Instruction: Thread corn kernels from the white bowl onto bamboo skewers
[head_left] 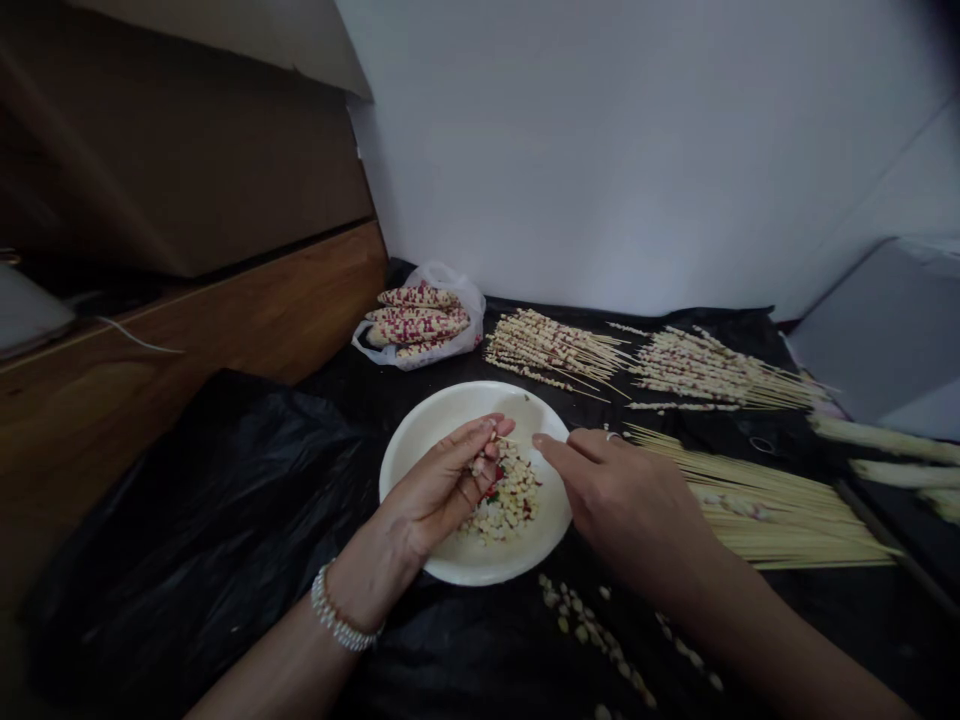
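Note:
My left hand [450,475] is over a white bowl [405,440], its fingers curled round a few corn kernels [481,463] and pinched at the tips. A thin bamboo skewer [508,439] shows between those fingertips and points toward my right hand [619,490]. My right hand is closed at the bowl's right rim, its fingers bent round the skewer's other end, which is mostly hidden. Loose pale and dark red kernels [510,505] lie in the bowl below, with a small red and green patch among them.
Behind the bowl, speckled corn cobs [416,325] sit in a plastic bag [471,300]. Two piles of kernel-threaded skewers [551,345] lie at the back right, with bare skewers [795,510] nearer. Stripped cobs [892,440] lie far right. Black plastic sheeting [225,520] covers the surface.

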